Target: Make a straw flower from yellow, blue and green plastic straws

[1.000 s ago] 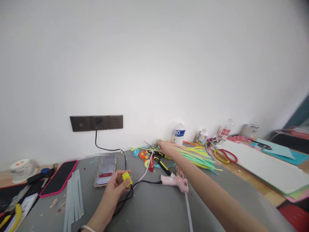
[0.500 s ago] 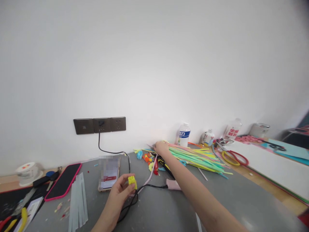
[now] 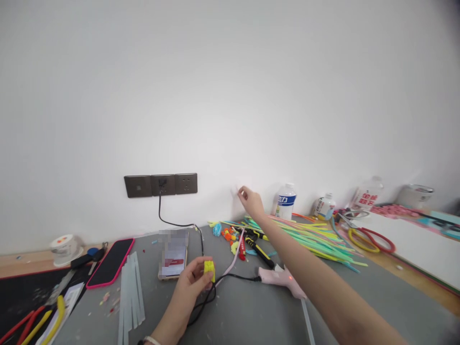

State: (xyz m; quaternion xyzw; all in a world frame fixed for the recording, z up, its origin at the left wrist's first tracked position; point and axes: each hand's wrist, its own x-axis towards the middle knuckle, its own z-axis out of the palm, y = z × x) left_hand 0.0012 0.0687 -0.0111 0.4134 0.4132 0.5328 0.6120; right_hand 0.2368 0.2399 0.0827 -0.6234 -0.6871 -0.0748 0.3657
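Note:
My left hand (image 3: 192, 282) is closed in a pinch on a small yellow block (image 3: 209, 271) that looks like folded pipe cleaner. Just above the heap of pastel pipe cleaners (image 3: 312, 239), in front of the wall, is my right hand (image 3: 251, 200). Its thumb and finger are pinched, with a faint pale pink tip beside them; what they hold is too thin to make out. A pink pipe cleaner (image 3: 235, 256) lies between the hands. Below my right forearm rests a pink hot glue gun (image 3: 276, 278), its light on and a glue stick (image 3: 308, 321) at its back.
Black-and-yellow pliers (image 3: 262, 253) and small colourful pieces (image 3: 230, 234) lie near the wall. A phone (image 3: 174, 258), a pink-edged phone (image 3: 112, 261) and glue sticks (image 3: 131, 297) are at left. The black cord (image 3: 176, 224) runs to a socket. Bottles (image 3: 286, 201) and scissors (image 3: 370, 238) stand or lie right.
My right hand has risen off the pipe-cleaner heap, its fingers now pinched in front of the wall. My left hand still holds the yellow block. The view has shifted left.

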